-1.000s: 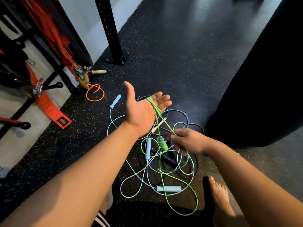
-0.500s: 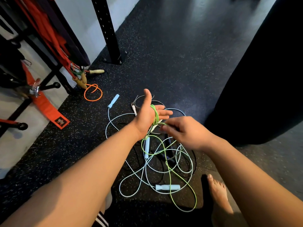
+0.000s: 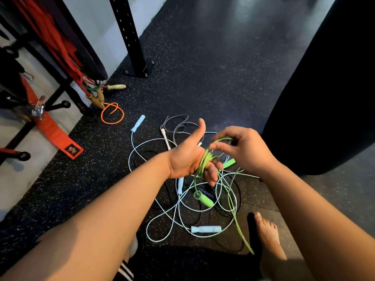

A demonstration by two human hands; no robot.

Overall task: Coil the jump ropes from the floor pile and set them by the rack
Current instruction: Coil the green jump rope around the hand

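— Where is the green rope (image 3: 204,164)?
— Its end trails into the pile (image 3: 206,229); the left hand (image 3: 188,159) holds its coils on bent fingers (image 3: 212,173), the right hand (image 3: 243,149) pinches one loop.
— And the rack (image 3: 129,37)?
— Farther, at left.

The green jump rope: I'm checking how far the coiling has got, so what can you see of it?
The green jump rope is a thin lime cord, plastic-looking, with two thicker green handles. Several turns wrap the fingers of the left hand; the right hand pinches a loop above. One handle shows below the left hand, the other beside its fingers. A loose tail trails over the pile toward a bare foot.
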